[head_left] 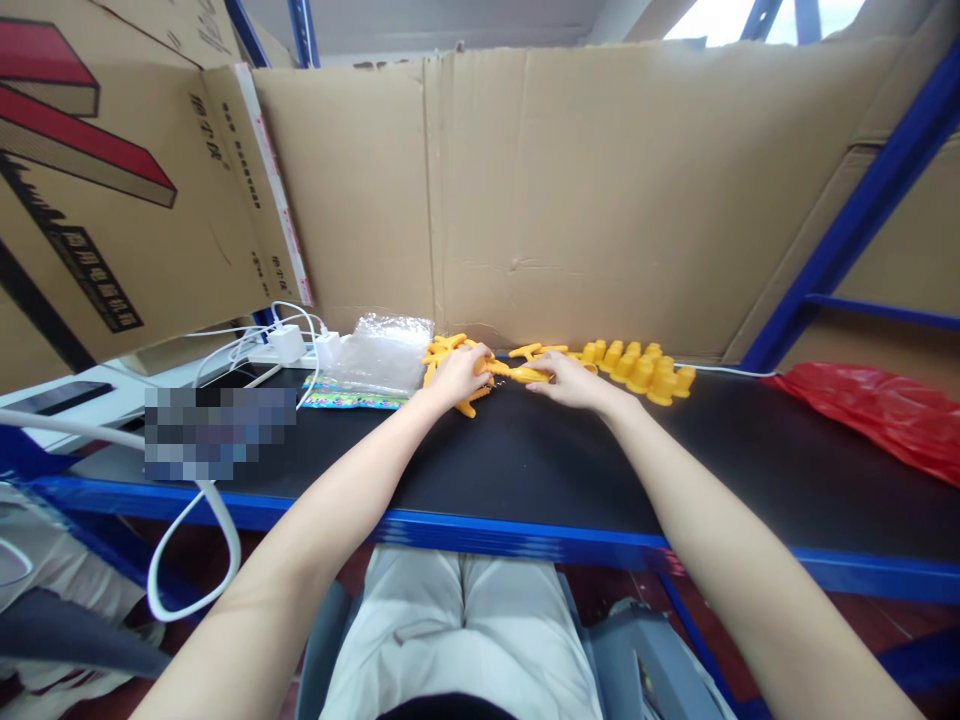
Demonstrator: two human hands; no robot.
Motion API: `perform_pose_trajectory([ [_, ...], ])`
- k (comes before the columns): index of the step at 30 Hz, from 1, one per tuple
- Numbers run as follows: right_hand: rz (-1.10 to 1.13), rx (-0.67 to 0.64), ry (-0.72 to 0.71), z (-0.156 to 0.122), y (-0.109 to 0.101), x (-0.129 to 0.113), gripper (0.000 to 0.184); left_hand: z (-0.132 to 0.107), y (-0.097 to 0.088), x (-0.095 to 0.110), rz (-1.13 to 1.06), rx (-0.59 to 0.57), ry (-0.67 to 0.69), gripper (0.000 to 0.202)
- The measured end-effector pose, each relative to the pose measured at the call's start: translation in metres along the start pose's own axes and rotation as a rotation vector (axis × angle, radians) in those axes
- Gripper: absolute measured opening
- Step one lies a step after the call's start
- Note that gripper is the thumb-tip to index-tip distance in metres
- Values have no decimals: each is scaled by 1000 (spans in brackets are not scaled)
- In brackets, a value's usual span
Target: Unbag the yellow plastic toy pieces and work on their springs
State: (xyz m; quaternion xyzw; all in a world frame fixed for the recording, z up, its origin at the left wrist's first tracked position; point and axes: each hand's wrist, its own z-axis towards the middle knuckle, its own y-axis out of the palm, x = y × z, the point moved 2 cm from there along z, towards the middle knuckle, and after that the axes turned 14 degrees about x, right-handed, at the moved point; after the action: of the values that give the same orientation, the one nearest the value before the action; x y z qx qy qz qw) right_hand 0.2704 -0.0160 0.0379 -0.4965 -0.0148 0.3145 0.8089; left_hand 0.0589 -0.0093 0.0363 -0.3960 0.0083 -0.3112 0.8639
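Forearms (345,500) reach left of the yellow cups (654,374); left hand (459,376) and right hand (568,380) pinch a yellow piece (514,373), which slack fingers might drop.

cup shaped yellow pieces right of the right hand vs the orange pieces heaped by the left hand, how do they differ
The cup-shaped pieces stand grouped in rows; the orange pieces lie jumbled. The cup-shaped pieces look stubby; the orange pieces look slender and branching. Both have a warm yellow-to-orange colour.
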Motion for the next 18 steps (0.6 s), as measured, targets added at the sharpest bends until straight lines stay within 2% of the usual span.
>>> perform_pose_trajectory([
  [5,19,5,24,0,3,1,40,-3,-5,5,116,-62,-61,39],
  [8,65,12,101,-1,4,3,46,-3,-7,6,150,-84,-69,39],
  [13,338,-41,296,-4,-1,9,56,-2,-7,2,175,-114,-104,36],
  [18,649,-53,418,-8,-8,10,42,-1,-6,-2,150,-106,-129,36],
])
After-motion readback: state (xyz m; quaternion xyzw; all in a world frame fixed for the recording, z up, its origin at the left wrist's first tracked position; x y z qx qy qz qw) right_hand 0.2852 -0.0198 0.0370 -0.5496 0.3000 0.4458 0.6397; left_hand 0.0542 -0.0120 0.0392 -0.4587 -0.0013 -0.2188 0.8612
